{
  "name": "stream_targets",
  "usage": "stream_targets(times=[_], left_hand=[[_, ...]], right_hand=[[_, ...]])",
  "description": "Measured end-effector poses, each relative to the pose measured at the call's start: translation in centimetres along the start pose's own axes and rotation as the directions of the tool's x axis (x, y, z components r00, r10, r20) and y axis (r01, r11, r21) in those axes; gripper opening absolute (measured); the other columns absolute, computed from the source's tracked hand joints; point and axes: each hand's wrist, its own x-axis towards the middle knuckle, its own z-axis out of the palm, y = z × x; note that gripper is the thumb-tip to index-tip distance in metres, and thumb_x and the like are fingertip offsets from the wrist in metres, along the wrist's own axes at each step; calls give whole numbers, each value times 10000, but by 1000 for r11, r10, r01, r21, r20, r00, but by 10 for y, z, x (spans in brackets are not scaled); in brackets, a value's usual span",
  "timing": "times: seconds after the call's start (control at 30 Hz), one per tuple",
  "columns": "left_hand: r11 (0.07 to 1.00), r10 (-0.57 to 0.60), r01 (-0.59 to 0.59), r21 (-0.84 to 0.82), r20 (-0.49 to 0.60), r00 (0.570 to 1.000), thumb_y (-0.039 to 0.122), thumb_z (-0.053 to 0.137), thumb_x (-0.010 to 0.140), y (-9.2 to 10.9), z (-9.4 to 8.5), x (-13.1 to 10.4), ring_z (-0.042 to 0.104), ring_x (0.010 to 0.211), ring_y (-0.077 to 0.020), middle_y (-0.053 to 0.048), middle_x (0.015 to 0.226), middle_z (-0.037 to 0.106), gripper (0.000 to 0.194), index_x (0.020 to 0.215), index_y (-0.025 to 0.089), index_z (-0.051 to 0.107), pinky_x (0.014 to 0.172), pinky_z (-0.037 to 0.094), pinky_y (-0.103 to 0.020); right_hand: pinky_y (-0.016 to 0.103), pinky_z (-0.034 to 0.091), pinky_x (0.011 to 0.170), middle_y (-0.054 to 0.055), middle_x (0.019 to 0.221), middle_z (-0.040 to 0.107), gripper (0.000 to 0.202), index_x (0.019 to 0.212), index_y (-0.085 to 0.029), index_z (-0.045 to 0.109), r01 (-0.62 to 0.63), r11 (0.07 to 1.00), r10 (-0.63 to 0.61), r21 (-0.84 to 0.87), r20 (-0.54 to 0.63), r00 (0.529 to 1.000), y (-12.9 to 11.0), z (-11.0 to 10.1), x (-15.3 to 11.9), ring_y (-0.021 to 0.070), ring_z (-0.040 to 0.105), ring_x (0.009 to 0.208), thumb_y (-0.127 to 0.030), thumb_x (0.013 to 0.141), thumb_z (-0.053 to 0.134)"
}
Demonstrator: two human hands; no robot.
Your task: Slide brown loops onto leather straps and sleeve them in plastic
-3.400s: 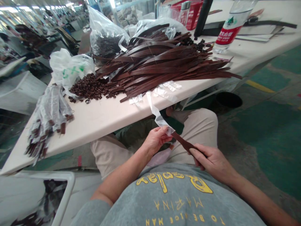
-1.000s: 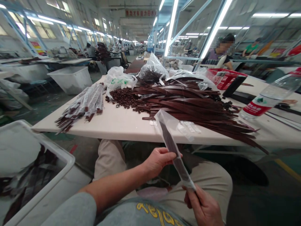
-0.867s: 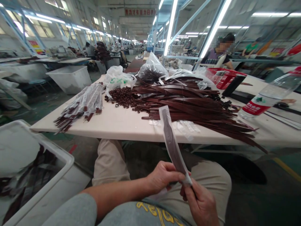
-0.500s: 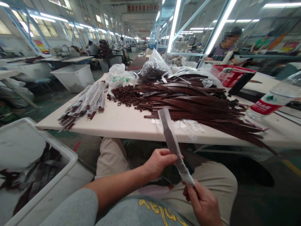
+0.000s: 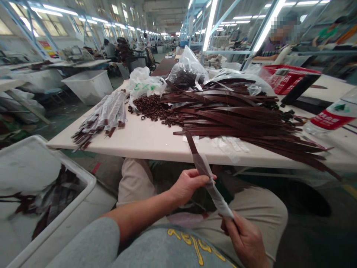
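A brown leather strap [image 5: 191,143] points away from me over the table edge, its far end bare. The rest of it lies inside a narrow, cloudy plastic sleeve [image 5: 219,203], crumpled toward me. My left hand [image 5: 192,184] is closed around the sleeved strap near its middle, thumb on top. Lower and to the right, my right hand [image 5: 244,236] is closed on the sleeve's near end; the tip there is hidden by the fingers. Beyond the strap, a large heap of loose brown straps [image 5: 223,121] covers the table, with small clear plastic packets [image 5: 230,143] at its front.
Sleeved straps [image 5: 102,115] lie in a pile on the table's [image 5: 145,143] left. Small brown rings [image 5: 150,106] are heaped beside plastic bags [image 5: 146,85]. A red basket [image 5: 290,76] and a bottle [image 5: 333,115] stand right. A white bin [image 5: 89,178] with brown strips is at my left.
The strap's bare end now sticks out of the sleeve's far opening, where the sleeve covered it before. Both hands keep their hold. The view has tilted down slightly.
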Motion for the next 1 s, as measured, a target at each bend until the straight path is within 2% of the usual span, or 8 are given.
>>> stream_targets(times=[0.13,0.2,0.3,0.4,0.6,0.83,0.9,1.0], left_hand=[[981,-140,129,144,69,988,415,862,637,-24,-1,-21,633,712,-176,-65,799,737,433,963,141,782,703,498,-298],[985,-108,99,138,55,993,419,874,617,-24,-3,-22,625,682,-167,-55,765,725,410,898,136,778,679,501,-295],[984,-36,30,176,31,999,413,883,601,-19,-6,-19,618,695,-158,-52,765,720,375,807,125,761,677,501,-278],[976,-95,83,203,46,994,447,871,608,-18,-4,-19,605,637,-155,-44,720,698,400,809,124,747,624,488,-279],[970,-170,162,180,30,985,509,855,602,-28,-2,-21,542,532,-130,-30,616,650,438,760,116,743,563,447,-282],[982,-103,116,152,-88,991,473,894,551,-30,-16,-12,571,610,-130,-43,654,692,420,739,116,777,651,470,-282],[978,-117,131,163,-93,989,466,888,561,-33,-15,-11,559,603,-120,-37,644,683,409,742,117,776,637,457,-272],[974,-158,168,151,-82,984,444,872,593,-39,-10,-11,559,612,-119,-31,660,674,374,747,122,762,606,433,-262]], right_hand=[[258,434,524,20,549,617,416,695,-208,631,51,997,-53,50,35,998,-6,-1,12,146,576,491,-448,976,442],[253,460,542,25,590,639,383,725,-201,641,7,995,-22,104,146,989,-9,-9,16,149,600,529,-432,971,459],[291,561,710,78,897,733,309,1073,-186,654,-169,946,57,278,369,928,-15,-24,20,194,693,758,-433,942,524],[352,587,822,123,1107,711,485,1300,-180,541,-298,854,94,426,438,894,-26,-29,24,236,708,913,-481,920,550],[270,501,576,14,641,649,445,780,-188,612,-360,898,251,251,380,890,-38,-10,29,153,607,559,-584,930,473],[272,446,538,0,574,612,473,690,-207,569,-490,865,366,107,535,761,-9,-34,-10,156,558,523,-607,911,448],[277,448,539,6,578,607,490,662,-209,574,-473,879,377,58,522,765,-1,-45,-16,165,561,538,-614,907,448],[290,500,623,32,735,692,419,805,-211,660,-400,916,349,27,437,829,0,-52,-12,207,641,686,-587,895,499]])
